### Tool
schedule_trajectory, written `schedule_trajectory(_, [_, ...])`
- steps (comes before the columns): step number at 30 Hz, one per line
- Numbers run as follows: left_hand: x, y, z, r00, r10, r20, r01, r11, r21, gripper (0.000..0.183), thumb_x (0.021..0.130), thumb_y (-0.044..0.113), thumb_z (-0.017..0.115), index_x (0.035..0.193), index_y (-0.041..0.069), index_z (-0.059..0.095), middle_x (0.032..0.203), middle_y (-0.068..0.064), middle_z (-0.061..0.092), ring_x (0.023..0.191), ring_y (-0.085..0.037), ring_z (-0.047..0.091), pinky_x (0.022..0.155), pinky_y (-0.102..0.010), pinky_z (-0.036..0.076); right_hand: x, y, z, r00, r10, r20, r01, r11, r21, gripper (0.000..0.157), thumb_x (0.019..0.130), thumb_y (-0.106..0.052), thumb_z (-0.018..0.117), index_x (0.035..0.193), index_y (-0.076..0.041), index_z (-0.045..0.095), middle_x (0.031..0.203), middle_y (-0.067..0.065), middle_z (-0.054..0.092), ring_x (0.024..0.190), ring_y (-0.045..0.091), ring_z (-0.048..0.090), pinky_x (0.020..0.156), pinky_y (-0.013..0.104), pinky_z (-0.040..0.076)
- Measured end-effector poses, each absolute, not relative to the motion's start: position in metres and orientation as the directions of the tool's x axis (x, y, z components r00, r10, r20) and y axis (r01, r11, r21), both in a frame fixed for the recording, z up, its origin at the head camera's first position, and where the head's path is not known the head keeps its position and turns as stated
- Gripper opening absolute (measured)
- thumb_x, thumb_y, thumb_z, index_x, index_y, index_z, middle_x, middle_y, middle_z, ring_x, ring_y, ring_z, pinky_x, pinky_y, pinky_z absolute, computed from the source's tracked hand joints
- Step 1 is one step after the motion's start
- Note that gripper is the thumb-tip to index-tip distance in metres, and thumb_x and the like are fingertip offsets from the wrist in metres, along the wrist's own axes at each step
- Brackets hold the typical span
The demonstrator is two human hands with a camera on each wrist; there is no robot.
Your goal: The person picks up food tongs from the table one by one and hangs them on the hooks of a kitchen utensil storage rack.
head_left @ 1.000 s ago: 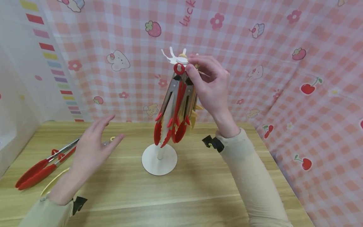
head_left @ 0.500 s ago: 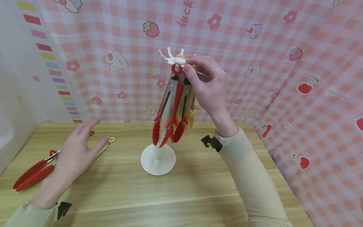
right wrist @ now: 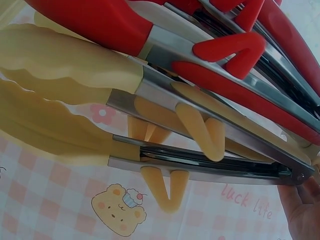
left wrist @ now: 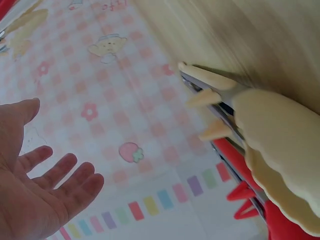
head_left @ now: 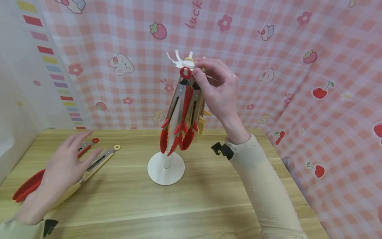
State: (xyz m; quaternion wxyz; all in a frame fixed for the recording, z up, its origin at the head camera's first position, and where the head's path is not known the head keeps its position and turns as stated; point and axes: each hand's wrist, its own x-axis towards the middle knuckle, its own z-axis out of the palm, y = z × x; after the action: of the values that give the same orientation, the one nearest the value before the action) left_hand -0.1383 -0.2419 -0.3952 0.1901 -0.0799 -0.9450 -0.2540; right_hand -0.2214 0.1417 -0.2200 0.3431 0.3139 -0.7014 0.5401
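Note:
A white utensil rack stands upright on its round base. Red tongs and yellow tongs hang from its upper hooks. My right hand is at the rack's top, thumb and forefinger pinching it near the hooks; the exact contact is hidden behind the fingers. On the table at left lie other red tongs and yellow tongs. Above them hovers my left hand, fingers extended and thumb apart. It holds nothing in the left wrist view, where the yellow tongs lie to one side.
The wooden table runs back to a pink checked cloth hung behind it. Another stretch of that cloth borders the right side. A pale wall covering with a striped edge stands at the left.
My left hand has moved left and lower over the tongs lying on the table, leaving the yellow pair more exposed. My right hand stays at the rack's top, and the hanging tongs keep their places.

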Motion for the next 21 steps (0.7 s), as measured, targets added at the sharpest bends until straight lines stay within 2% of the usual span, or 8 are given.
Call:
schedule_trajectory(6, [-0.137, -0.257, -0.402, -0.927, 0.050, 0.372, 0.229, 0.860, 0.456, 0.069, 0.098, 0.036, 0.074, 0.153, 0.003, 0.048, 0.144, -0.034, 0.055, 0.128, -0.055, 0.052, 0.096, -0.072, 0.044, -0.223, 0.143, -0.220, -0.560, -0.087, 0.824, -0.819, 0.207, -0.535, 0.021, 0.098, -0.003, 0.070, 0.114, 0.009, 0.074, 0.120, 0.024, 0.073, 0.111, 0.024, 0.077, 0.094, 0.032, 0.064])
schedule_trajectory(14, [-0.135, -0.275, -0.413, -0.965, 0.040, 0.259, 0.156, 0.883, 0.444, 0.073, 0.102, 0.046, 0.066, 0.155, 0.002, 0.044, 0.146, -0.037, 0.050, 0.130, -0.057, 0.048, 0.097, -0.073, 0.042, -0.224, 0.147, -0.220, -0.555, -0.115, 0.824, -0.824, 0.212, -0.525, 0.022, 0.098, -0.004, 0.068, 0.116, 0.009, 0.073, 0.124, 0.026, 0.072, 0.106, 0.008, 0.076, 0.094, 0.031, 0.064])
schedule_trajectory(21, [-0.139, -0.291, -0.423, -0.961, 0.038, 0.275, 0.151, 0.902, 0.405, 0.068, 0.101, 0.043, 0.068, 0.150, -0.001, 0.049, 0.141, -0.038, 0.054, 0.121, -0.059, 0.052, 0.090, -0.073, 0.044, -0.225, 0.147, -0.220, -0.555, -0.127, 0.822, -0.827, 0.188, -0.530, 0.022, 0.099, -0.003, 0.067, 0.116, 0.010, 0.072, 0.124, 0.029, 0.070, 0.106, 0.002, 0.075, 0.094, 0.031, 0.064])
